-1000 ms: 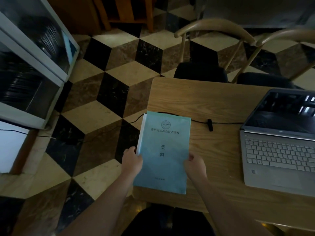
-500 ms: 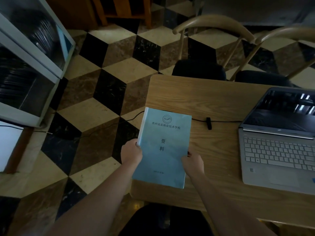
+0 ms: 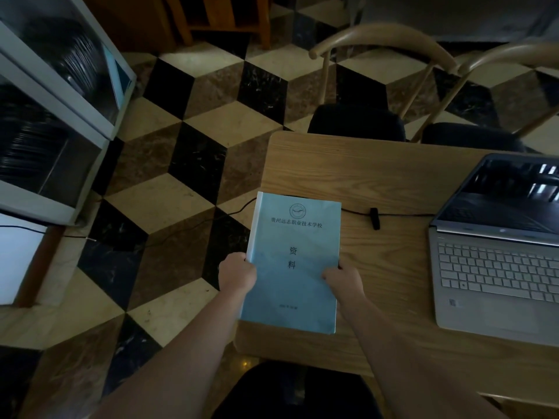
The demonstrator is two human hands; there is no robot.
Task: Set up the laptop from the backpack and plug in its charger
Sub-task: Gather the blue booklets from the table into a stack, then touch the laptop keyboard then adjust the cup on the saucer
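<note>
A silver laptop (image 3: 496, 276) stands open on the right of the wooden table (image 3: 363, 170), its screen dark. A black charger cable (image 3: 402, 214) runs from the laptop's left side across the table, over the left edge and down to the floor. A light blue booklet (image 3: 295, 276) lies at the table's left front corner, partly over the edge. My left hand (image 3: 237, 273) grips its left edge and my right hand (image 3: 343, 278) grips its right edge. The backpack is out of sight.
Two wooden chairs (image 3: 384, 55) with dark seats stand at the table's far side. A white glass-fronted cabinet (image 3: 60, 95) is at the left on the checkered floor. A dark chair seat (image 3: 296, 391) is below me at the table's front.
Both hands have shifted further up the booklet's sides and the booklet sits a little further onto the table. The laptop and cable have not moved.
</note>
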